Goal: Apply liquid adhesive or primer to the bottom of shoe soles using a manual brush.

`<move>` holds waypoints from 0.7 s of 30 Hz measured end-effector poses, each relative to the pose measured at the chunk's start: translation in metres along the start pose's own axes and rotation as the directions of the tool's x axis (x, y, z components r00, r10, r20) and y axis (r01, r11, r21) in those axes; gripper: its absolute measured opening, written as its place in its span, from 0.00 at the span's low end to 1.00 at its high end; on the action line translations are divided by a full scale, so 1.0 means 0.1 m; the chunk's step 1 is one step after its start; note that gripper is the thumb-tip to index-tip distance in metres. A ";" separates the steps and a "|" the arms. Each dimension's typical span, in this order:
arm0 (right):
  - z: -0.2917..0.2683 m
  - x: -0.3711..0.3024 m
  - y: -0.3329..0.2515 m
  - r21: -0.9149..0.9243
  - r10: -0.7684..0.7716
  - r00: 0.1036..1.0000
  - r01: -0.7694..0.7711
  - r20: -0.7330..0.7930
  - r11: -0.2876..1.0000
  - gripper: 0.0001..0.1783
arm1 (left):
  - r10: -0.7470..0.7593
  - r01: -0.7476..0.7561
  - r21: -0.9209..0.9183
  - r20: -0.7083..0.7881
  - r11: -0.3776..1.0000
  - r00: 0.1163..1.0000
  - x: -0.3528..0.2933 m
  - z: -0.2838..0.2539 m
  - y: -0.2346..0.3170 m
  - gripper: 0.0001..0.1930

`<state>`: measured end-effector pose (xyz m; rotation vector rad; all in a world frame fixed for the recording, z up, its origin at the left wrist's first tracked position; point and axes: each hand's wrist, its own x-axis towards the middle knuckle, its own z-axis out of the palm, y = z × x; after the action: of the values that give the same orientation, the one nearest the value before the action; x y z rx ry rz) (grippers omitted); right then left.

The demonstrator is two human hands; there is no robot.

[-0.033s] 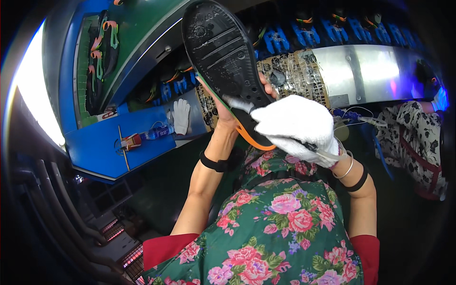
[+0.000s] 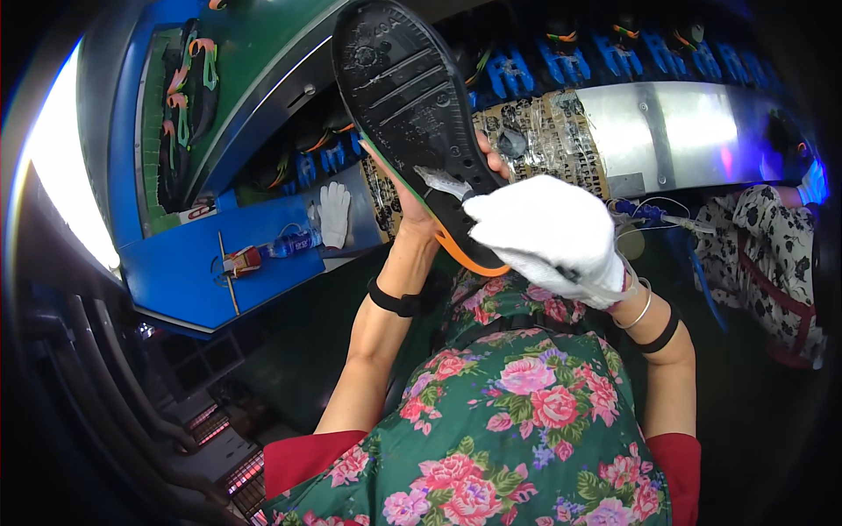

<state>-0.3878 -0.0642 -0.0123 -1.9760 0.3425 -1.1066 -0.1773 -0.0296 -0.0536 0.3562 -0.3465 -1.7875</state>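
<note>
A black shoe sole (image 2: 408, 96) with a green and orange edge is tilted up in front of me, its ribbed face with small holes turned toward me. My bare left hand (image 2: 414, 206) is closed around it from beneath: fingertips show past its right edge, and the palm side lies along its left edge. In a white knitted glove, my right hand (image 2: 548, 232) is closed on a small brush (image 2: 441, 182). The brush's pale, flat bristles lie over the sole's lower middle; the glove hides its handle.
A white glove (image 2: 334, 215) lies on the blue bench (image 2: 175, 273), near a blue-labelled bottle (image 2: 289, 244) and a red packet (image 2: 242, 261). Behind are taped cardboard (image 2: 544, 131), a metal plate (image 2: 667, 127) and a row of blue shoe parts (image 2: 570, 66). Someone in patterned clothing (image 2: 763, 254) is at right.
The brush, blurred by motion before, now shows clearly with its bristles splayed a little higher on the sole. The sole has shifted very slightly left in my left hand.
</note>
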 end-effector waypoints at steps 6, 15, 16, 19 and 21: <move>0.00 -0.05 -0.09 0.033 -0.086 0.990 0.083 0.108 0.996 0.20 | 0.071 -0.069 0.095 -0.019 0.993 0.997 -0.01 -0.06 0.05 0.61; 0.06 -0.16 -0.08 0.102 -0.041 0.999 0.041 0.004 0.994 0.17 | 0.142 -0.143 0.160 0.018 0.977 0.990 -0.02 -0.13 0.09 0.56; 0.04 -0.17 -0.07 0.176 0.026 1.000 -0.029 0.018 0.984 0.18 | 0.152 -0.154 0.159 0.023 0.975 0.988 -0.04 -0.14 0.08 0.56; 0.04 -0.24 0.00 0.121 0.029 1.000 -0.028 -0.003 0.992 0.19 | 0.195 -0.196 0.068 0.018 0.978 0.981 0.03 0.03 0.08 0.55; 0.07 -0.27 -0.04 -0.038 -0.084 0.996 0.085 0.033 0.996 0.21 | 0.173 -0.176 0.131 0.035 0.976 0.984 -0.01 -0.09 0.14 0.55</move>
<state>-0.3987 -0.0421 -0.0268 -2.0572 0.2680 -1.1283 -0.1610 -0.0327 -0.0557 0.3878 -0.5007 -1.6013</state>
